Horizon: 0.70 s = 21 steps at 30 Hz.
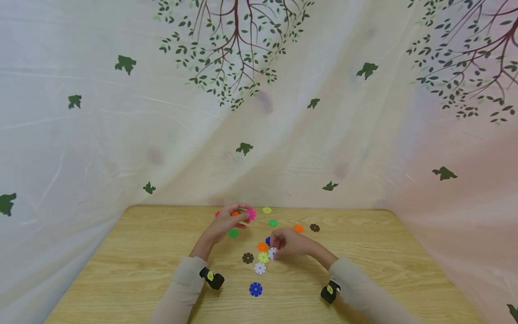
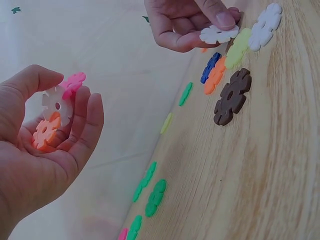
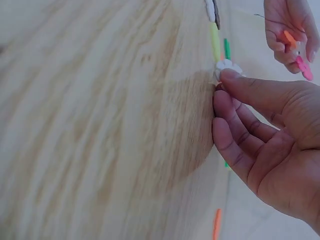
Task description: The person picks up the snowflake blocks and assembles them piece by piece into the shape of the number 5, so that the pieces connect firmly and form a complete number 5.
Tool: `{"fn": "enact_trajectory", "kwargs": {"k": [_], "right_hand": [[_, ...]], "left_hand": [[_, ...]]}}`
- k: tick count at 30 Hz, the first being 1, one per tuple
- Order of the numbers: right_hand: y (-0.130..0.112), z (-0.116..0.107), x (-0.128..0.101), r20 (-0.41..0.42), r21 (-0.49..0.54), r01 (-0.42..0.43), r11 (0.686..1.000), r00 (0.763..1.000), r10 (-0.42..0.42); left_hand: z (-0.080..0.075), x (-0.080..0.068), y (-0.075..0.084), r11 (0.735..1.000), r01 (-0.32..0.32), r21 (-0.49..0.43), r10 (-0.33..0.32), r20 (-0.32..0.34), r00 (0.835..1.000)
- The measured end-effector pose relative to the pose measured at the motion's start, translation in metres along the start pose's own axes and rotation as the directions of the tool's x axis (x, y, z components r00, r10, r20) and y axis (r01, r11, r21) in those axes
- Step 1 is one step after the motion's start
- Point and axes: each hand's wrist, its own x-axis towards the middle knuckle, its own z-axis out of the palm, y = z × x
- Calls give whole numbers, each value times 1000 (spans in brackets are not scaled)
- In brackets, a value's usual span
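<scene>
In my left hand (image 1: 225,221) I hold a joined chain of notched plastic discs. It runs from a pink disc (image 2: 75,86) through a white disc (image 2: 51,106) to an orange disc (image 2: 45,133) near the palm. Thumb and fingers curl about the chain, raised above the table's far part. Lower and to the right, my right hand (image 1: 294,242) pinches a separate white disc (image 2: 218,34) between thumb and forefinger, close to the tabletop. The right wrist view shows this white disc (image 3: 229,65) partly covered by the thumb.
Loose discs lie on the wooden table (image 1: 376,270): a brown disc (image 1: 247,258), a yellow disc (image 1: 263,257), an orange disc (image 1: 262,247) and a white disc (image 1: 260,268) mid-table, a blue disc (image 1: 256,289) nearer me. A patterned curtain (image 1: 283,148) hangs behind.
</scene>
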Motion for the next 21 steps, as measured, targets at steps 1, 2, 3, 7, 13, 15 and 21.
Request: {"fn": "enact_trajectory", "kwargs": {"k": [1, 2, 3, 7, 13, 15, 21], "right_hand": [[1, -1, 1, -8, 11, 2, 1000, 1000, -2], [2, -1, 2, -13, 20, -2, 1000, 1000, 2], [4, -2, 3, -18, 31, -7, 1000, 1000, 7], [12, -5, 9, -41, 60, -22, 998, 999, 24], [11, -14, 17, -109, 116, 15, 993, 994, -2], [8, -17, 20, -138, 151, 33, 988, 990, -12], [-6, -25, 29, -261, 229, 69, 971, 965, -7]], "left_hand": [[0, 0, 0, 1000, -2, 2, 2, -3, 1000], [0, 0, 0, 1000, -4, 4, 4, -8, 1000], [0, 0, 0, 1000, -1, -1, 1, -14, 1000], [0, 0, -2, 1000, -4, -5, 4, -43, 999], [0, 0, -6, 999, -34, 12, 35, -61, 998], [-1, 0, -6, 999, -42, 21, 43, -57, 997], [0, -1, -5, 997, -64, 33, 65, -35, 997]]}}
